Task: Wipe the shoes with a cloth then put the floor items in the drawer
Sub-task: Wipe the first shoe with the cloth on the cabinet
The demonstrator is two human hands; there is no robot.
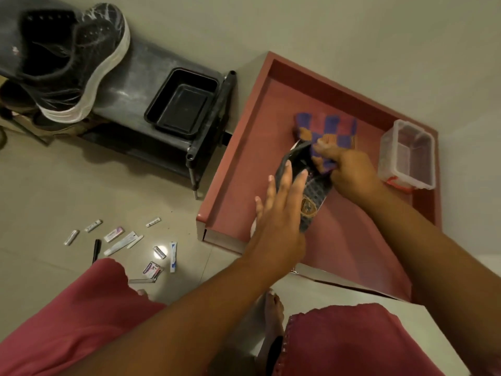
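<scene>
Over the open reddish drawer (235, 169), my left hand (279, 213) holds a dark sandal (314, 196) with a patterned footbed and an orange emblem, fingers laid along its side. My right hand (347, 169) grips a checked purple, red and orange cloth (328, 128) and presses it against the sandal's strap end. Several small floor items (127, 242), such as tubes, packets, a black pen and cards, lie scattered on the tiles to the left. A black sneaker (67, 58) with a white sole stands on the shoe rack at upper left.
A black shoe rack (151, 77) holds an empty black tray (181, 101). A clear plastic box (406, 156) with a red clip sits in the drawer's right corner. My bare feet (271, 313) and red garment fill the bottom.
</scene>
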